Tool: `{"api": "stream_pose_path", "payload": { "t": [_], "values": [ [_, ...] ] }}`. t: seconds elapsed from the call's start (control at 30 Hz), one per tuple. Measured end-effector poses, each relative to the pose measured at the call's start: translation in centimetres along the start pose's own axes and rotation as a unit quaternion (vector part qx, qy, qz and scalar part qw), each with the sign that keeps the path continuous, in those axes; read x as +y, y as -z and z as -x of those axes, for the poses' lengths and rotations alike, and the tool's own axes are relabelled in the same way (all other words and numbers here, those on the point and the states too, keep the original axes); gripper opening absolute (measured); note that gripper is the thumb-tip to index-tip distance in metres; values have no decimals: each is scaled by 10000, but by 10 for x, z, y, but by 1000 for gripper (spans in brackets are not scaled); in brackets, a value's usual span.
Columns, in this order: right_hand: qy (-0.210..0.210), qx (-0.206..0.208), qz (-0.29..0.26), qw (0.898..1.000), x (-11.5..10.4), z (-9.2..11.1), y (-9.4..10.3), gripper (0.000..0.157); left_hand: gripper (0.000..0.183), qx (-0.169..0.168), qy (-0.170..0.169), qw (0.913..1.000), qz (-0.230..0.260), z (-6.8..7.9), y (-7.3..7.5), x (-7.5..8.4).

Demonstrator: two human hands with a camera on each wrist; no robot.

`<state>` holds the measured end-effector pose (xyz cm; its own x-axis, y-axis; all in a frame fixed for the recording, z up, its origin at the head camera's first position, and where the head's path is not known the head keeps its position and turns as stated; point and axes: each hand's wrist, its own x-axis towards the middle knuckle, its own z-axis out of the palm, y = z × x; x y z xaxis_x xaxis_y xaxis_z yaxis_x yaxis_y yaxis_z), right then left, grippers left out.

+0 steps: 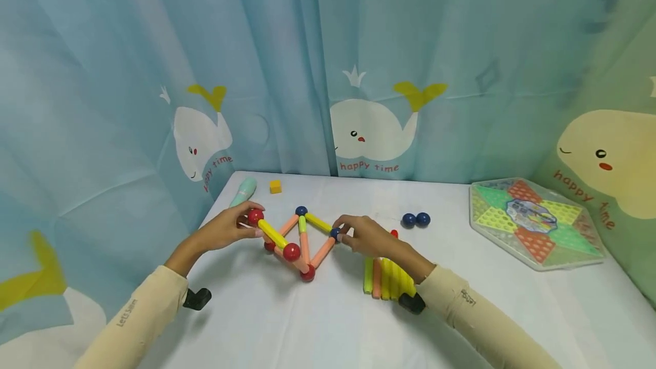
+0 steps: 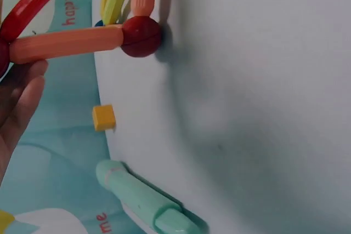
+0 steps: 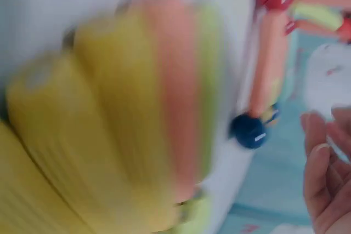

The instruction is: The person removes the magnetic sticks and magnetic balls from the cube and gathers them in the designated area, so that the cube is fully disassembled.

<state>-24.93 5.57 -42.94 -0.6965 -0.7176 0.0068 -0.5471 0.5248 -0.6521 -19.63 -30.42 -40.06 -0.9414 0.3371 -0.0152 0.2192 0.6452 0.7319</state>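
A frame of coloured building sticks joined by red and blue balls stands on the table. My left hand (image 1: 230, 226) pinches its upper left red ball (image 1: 255, 217), with a yellow stick (image 1: 273, 233) running from there to another red ball (image 1: 291, 251). In the left wrist view an orange stick (image 2: 66, 44) slants down to a red ball (image 2: 141, 36) at the tabletop. My right hand (image 1: 366, 235) is beside the frame's right blue ball (image 1: 335, 234). The right wrist view shows its fingers (image 3: 316, 173) loosely bent, apart from the blue ball (image 3: 249, 131), with nothing between them.
Yellow, orange and green sticks (image 1: 392, 281) lie in a row under my right forearm. Two blue balls (image 1: 415, 220) sit beyond them. A board game (image 1: 538, 221) lies at the right, a yellow cube (image 1: 275, 187) and a mint-green tube-like object (image 1: 246, 189) at the back left.
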Motion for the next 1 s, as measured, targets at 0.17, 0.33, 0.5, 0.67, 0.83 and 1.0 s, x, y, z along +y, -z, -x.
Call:
{"api": "stream_pose_path", "payload": {
  "t": [0.17, 0.33, 0.5, 0.67, 0.83, 1.0],
  "values": [
    [654, -12, 109, 9978, -40, 21, -3, 57, 55, 168, 29, 9992, -375, -3, -10, 10],
    [659, 505, 411, 9957, -59, 24, -6, 55, 50, 282, -13, 9970, -723, -7, -22, 24],
    [726, 354, 165, 9966, -51, 27, 1, 34, 49, 307, 34, 9960, -840, -5, -33, 35],
    [611, 176, 33, 9980, -41, 30, 15, 31, 43, 267, -95, 9963, -807, -2, -40, 42],
    [342, 184, 94, 9992, -32, 32, 24, 32, 45, 24, -246, 9968, -762, -1, -48, 48],
    [187, 160, 253, 9994, -30, 31, 29, 35, 44, -149, -489, 9955, -802, -2, -50, 51]
  ]
}}
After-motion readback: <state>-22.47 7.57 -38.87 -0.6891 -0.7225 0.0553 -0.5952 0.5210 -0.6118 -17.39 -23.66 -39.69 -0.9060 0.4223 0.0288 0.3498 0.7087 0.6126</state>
